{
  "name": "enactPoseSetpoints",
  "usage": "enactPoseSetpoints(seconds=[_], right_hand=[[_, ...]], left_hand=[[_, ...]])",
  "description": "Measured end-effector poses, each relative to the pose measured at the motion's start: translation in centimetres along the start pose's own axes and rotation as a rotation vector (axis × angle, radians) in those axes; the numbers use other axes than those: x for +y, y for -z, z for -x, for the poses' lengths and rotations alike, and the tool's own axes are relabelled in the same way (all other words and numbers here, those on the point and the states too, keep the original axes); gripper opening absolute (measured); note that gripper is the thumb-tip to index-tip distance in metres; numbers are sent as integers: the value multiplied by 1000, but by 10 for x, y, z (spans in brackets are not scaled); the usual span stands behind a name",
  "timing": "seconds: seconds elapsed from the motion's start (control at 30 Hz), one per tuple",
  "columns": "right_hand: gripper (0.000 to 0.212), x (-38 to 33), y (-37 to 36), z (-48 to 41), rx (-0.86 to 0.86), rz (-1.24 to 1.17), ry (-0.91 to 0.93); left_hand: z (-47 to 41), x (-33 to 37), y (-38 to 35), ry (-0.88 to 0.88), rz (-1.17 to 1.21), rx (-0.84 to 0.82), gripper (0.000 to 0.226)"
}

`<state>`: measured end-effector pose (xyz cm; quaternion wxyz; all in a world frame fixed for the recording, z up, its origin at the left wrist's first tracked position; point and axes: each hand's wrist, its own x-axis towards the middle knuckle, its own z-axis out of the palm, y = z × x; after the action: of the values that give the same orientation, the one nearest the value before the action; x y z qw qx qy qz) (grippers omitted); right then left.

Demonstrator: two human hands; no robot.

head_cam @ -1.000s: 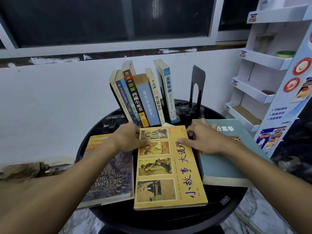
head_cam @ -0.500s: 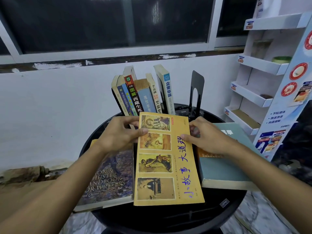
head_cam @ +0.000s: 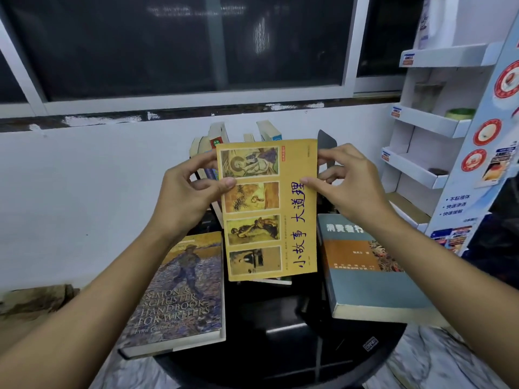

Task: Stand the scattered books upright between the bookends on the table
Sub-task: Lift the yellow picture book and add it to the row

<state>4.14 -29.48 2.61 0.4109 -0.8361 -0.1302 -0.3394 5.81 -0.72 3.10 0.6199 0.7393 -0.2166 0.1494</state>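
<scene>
Round black desk (head_cam: 280,357) below a white wall and dark window; cardboard display rack (head_cam: 438,127) at right. Left hand (head_cam: 182,197) and right hand (head_cam: 351,186) pinch the yellow book (head_cam: 269,209) aloft, hiding most standing books (head_cam: 219,136) and black bookend (head_cam: 327,141).

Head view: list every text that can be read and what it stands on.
"小故事 大道理": yellow book, held up by left hand and right hand.
"SIMON & SCHUSTER HANDBOOK FOR WRITERS": painted-cover book, flat on the table.
"消费者行", cut off by the arm: blue-grey book.
Small print on all three covers, the standing books' spines and the display rack's labels: too blurred.
</scene>
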Motion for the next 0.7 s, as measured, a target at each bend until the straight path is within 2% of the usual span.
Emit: enactPoseSetpoints(seconds=[0.23, 0.37, 0.57, 0.7], right_hand=[[52, -5, 0, 2, 92, 14, 153], [60, 2, -7, 8, 119, 41, 177], [87, 2, -12, -1, 113, 117, 130], [78, -14, -19, 5, 93, 93, 162]], left_hand=[[4, -4, -2, -44, 28, 48, 58], [8, -7, -4, -70, 13, 54, 53], [10, -6, -4, -95, -36, -26, 50], [18, -10, -9, -93, -56, -124, 36]])
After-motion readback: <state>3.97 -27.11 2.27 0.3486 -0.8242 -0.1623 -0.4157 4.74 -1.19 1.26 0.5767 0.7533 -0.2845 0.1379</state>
